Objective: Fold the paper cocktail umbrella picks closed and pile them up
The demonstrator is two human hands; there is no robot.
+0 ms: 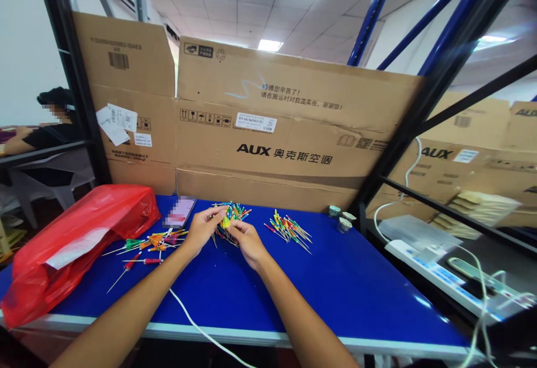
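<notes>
The left hand (202, 229) and right hand (247, 243) pinched narrowly on a tangled bunch of colored picks (231, 220) between them on the blue table (335, 284), with one pile of picks (146, 248) left of the hands and another pile (288, 231) to their right.

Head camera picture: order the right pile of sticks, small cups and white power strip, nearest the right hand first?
From the right hand:
1. Right pile of sticks: on the blue table, just right.
2. Small cups: farther right, table's back edge.
3. White power strip: off the table, rightmost.
</notes>
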